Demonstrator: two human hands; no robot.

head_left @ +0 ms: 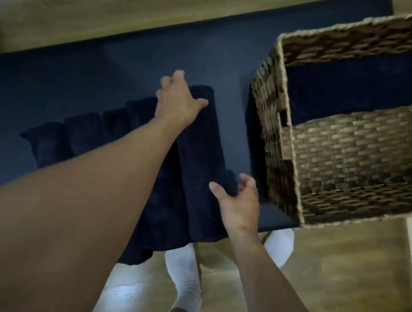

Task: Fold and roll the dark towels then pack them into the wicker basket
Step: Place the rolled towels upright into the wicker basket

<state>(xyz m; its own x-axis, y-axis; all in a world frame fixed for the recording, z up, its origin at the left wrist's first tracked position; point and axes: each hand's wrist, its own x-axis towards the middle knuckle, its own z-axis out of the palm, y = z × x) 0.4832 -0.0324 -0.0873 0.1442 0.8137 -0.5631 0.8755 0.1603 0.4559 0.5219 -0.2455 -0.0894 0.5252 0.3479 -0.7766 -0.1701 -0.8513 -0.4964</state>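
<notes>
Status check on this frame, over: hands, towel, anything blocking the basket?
Left hand grips far end of dark towel; right hand at near edge, grip unclear. Folded to a strip, not yet rolled. Wicker basket alongside, nothing between.
</notes>
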